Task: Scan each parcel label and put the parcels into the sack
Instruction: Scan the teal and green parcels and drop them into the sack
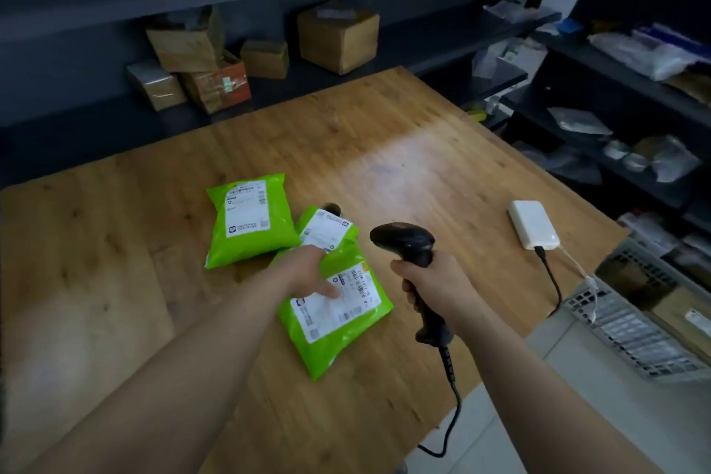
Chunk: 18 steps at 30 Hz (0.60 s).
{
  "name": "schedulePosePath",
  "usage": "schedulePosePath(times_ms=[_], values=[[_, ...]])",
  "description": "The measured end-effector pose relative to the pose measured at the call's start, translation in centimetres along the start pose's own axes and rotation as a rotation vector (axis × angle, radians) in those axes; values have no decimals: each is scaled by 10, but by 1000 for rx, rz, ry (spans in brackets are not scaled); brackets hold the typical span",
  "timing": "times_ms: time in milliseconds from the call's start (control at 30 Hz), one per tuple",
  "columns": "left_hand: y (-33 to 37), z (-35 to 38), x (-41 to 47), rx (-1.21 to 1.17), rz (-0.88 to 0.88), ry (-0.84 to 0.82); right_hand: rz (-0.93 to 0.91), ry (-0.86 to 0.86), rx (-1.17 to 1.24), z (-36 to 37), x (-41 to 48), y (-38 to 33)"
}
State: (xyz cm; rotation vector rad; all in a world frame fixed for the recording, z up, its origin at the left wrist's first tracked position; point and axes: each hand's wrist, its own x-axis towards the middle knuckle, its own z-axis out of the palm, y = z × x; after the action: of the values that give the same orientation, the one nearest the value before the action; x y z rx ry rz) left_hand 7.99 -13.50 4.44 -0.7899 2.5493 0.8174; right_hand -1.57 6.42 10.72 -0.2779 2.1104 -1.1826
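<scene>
A wooden desk [107, 281] fills the middle of the frame. Dark shelves [77, 0] run behind it, and cardboard boxes [338, 35] sit on them at the upper left and upper centre.

Three green parcels lie left of centre on the desk, each with a white label facing up. The left parcel [250, 221] lies flat and apart from the hands. Just to its right, the middle parcel [327, 229] is tilted, and its lower part is tucked under the near parcel [338, 323], which lies closest to the lower edge of the frame.

The left hand [307, 273] comes in from the lower left and rests palm down on the upper end of the near parcel, its thumb stretched across the label. The fingers reach toward the edge where the two parcels meet. I cannot tell whether they curl round the parcel or only lie on it.

Right of the parcels, the right hand [438, 281] is wrapped around the handle of a black barcode scanner [404, 240]. It holds the scanner above the desk, with the head pointing left toward the parcels. The scanner's cable [454, 396] hangs past the desk's near edge.

Further right, a white power bank [533, 223] lies on the desk with a black lead plugged into it. A grey plastic crate [631, 335] sits at the lower right, with more shelves [623, 81] of bagged goods above it.
</scene>
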Motion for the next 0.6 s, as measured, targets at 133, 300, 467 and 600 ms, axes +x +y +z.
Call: schedulePosePath(times_ms=[133,300,467,600], values=[[-21,9,-32,-567,-49,211,-62,-100,-32,-8,8,-12],[-17,28,-63,-1237,-190,554,-184,-222,-118,-10,5,-34],[-5,40,-75,-1506,-221,678,-315,-333,-186,-12,-3,-53],[-1,50,-76,-1601,-228,773,-380,-380,-230,-19,-9,-64]])
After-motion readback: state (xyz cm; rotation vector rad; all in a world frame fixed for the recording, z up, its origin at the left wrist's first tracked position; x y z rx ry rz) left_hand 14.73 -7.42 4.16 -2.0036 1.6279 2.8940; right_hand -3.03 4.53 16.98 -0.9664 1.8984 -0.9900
